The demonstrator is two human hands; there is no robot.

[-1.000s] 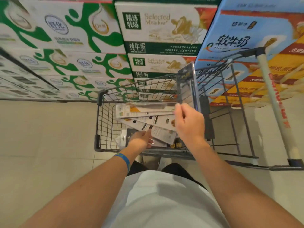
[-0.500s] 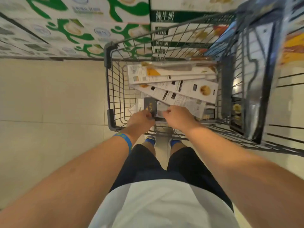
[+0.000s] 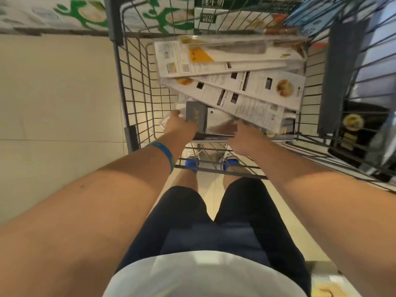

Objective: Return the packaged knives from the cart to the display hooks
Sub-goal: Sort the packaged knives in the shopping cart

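1. Target item. The dark-carded knife pack [image 3: 196, 116] lies flat at the near end of the cart [image 3: 120, 67], with its broad blade visible under clear plastic. Its far edge is tucked beneath the long white knife packs [image 3: 257, 86].

2. Hand state. The left hand [image 3: 182, 127] grasps the pack's left edge, with the thumb on the clear plastic rim. The right hand [image 3: 244, 137] reaches in at the pack's right side. Its fingertips pass under the lowest white pack, so we cannot tell whether it grasps anything.

3. Remaining stock. We count at least three long white knife packs fanned across the basket, overlapping one another. The uppermost pack [image 3: 225, 58] shows a knife through its blister. A dark pack with a gold emblem [image 3: 353, 133] stands behind the wire at the right; we cannot tell what it holds.

4. Surroundings. Stacked milk cartons [image 3: 85, 16] stand just beyond the cart. No display hooks are in view.

5. Progress assessment. We judge the current step to be the pick-up of one pack from the basket. No pack is seen on a hook. Lifting this pack clear, carrying it to the display and hanging it are all left to do, and likewise for every other pack in the cart.
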